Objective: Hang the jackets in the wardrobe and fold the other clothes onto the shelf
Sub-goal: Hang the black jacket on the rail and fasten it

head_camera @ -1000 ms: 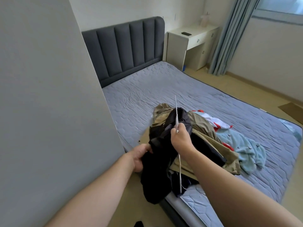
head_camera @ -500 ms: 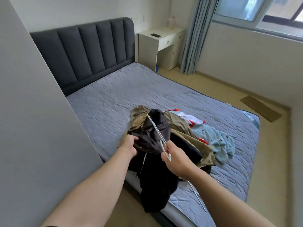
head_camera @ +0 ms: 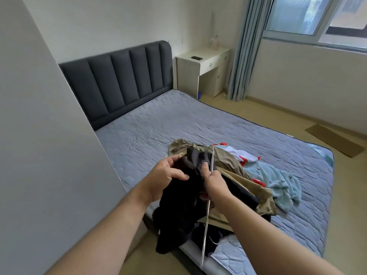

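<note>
A black jacket [head_camera: 178,211] hangs over the near edge of the bed, lifted in front of me. My left hand [head_camera: 166,175] grips its upper left part. My right hand [head_camera: 213,181] pinches the jacket's collar area together with a thin white hanger [head_camera: 206,221], which stands almost vertical through the fist. Behind the jacket lies a khaki garment [head_camera: 234,165]. To its right are a white and red piece [head_camera: 241,155] and a light blue garment [head_camera: 278,179], all in one pile on the mattress.
The grey quilted bed [head_camera: 178,124] fills the middle, with a dark padded headboard [head_camera: 119,80]. A grey panel [head_camera: 39,155] stands close on my left. A white nightstand [head_camera: 202,70], a curtain [head_camera: 244,48] and flat cardboard [head_camera: 335,139] on the floor lie beyond.
The hanger swung from slanted to nearly upright in my right hand. My left hand shifted higher on the black jacket. The view turned slightly right and up.
</note>
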